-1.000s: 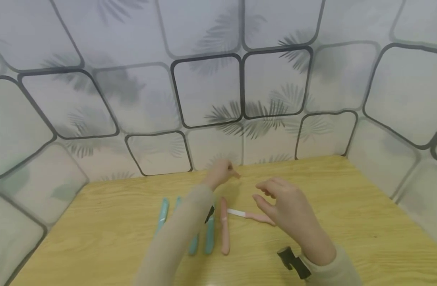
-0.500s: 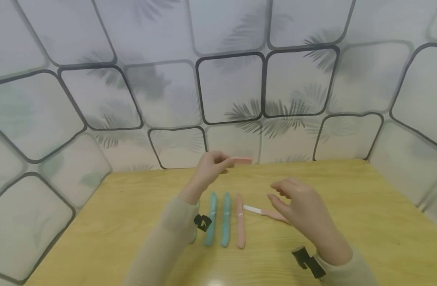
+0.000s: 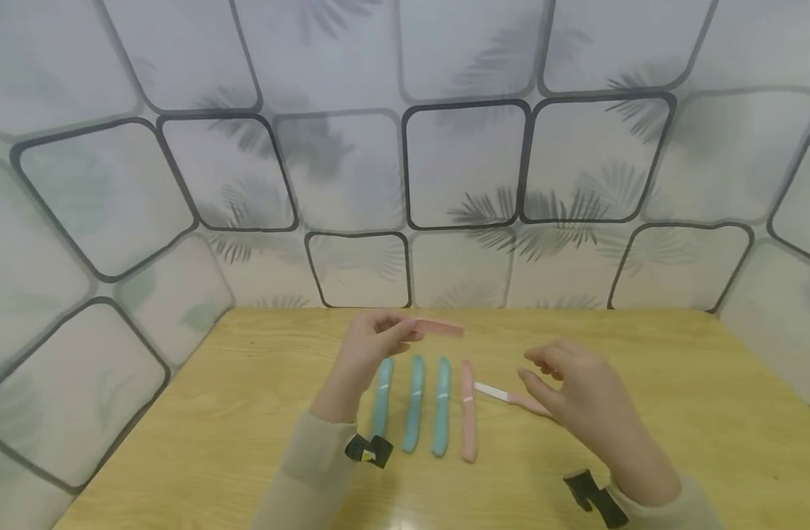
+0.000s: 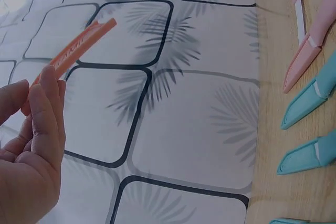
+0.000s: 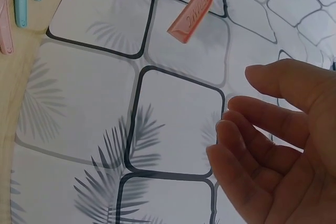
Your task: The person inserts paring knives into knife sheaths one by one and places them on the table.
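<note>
Left hand point(image 3: 368, 346) pinching pink sheath point(image 3: 439, 327), axis pointing right | right hand point(image 3: 580, 386) loosely spread, empty | uncovered pink knife point(image 3: 511, 397) apparently just beneath right fingers

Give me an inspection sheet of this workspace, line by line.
Surface: wooden table, pale grain, walled on three sides.
Job's things: pink sheath held above the table; uncovered pink knife, white blade bare; sheathed pink knife beside three sheathed teal knives in a row.
Clutter: nothing seen.
Hands: left hand pinches the pink sheath; right hand hovers over the uncovered pink knife, holding nothing.
Cables: nothing seen; black wrist mounts only.
Surroundings: patterned wall covering, leaf print.
</note>
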Tool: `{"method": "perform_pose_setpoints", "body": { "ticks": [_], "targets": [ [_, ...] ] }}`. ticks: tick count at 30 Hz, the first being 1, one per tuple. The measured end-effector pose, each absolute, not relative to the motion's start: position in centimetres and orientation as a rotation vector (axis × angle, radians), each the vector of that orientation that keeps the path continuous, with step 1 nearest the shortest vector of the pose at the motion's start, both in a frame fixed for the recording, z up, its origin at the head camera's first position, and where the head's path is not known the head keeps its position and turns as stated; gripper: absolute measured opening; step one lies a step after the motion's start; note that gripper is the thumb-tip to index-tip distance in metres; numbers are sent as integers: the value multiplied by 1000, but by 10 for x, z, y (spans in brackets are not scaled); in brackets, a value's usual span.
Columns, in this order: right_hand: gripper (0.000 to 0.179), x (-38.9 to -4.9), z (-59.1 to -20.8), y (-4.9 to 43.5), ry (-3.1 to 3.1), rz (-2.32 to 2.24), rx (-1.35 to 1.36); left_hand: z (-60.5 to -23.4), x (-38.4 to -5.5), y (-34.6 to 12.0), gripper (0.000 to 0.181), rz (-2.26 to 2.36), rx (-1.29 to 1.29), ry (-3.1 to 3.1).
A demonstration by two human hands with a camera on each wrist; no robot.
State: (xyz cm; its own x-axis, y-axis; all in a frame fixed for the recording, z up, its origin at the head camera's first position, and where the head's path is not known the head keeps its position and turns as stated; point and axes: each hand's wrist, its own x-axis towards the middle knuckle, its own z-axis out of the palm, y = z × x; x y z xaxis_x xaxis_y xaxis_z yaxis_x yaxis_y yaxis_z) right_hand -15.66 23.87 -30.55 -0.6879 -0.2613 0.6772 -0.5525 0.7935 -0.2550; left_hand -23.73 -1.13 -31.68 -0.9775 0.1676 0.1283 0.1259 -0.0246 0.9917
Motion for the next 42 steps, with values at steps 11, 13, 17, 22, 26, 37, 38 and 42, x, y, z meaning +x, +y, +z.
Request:
{"method": "perform_pose_setpoints", "body": {
  "ticks": [11,13,17,22,26,37,38,42],
  "targets": [
    [18,-161,-311,235,-2360,582,626,-324,-227,-15,10,2287,381,2063],
    [19,-161,-312,235,-2354,575,626,-324,-228,-15,7,2323,359,2012],
    [20,-161,-312,235,-2348,571,632,-322,-226,-14,3,2394,224,1945],
    [21,-161,-313,233,-2355,570,648,-320,-223,-14,14,2499,136,1806],
    [21,-161,-313,231,-2362,573,664,-321,-220,-15,16,2597,134,1659],
    [19,-162,-314,230,-2407,562,650,-324,-217,-12,16,2648,87,1560],
    [20,-162,-314,231,-2403,563,651,-324,-217,-12,16,2640,83,1561],
    [20,-164,-315,232,-2393,560,652,-326,-218,-12,15,2620,64,1579]
  ]
}}
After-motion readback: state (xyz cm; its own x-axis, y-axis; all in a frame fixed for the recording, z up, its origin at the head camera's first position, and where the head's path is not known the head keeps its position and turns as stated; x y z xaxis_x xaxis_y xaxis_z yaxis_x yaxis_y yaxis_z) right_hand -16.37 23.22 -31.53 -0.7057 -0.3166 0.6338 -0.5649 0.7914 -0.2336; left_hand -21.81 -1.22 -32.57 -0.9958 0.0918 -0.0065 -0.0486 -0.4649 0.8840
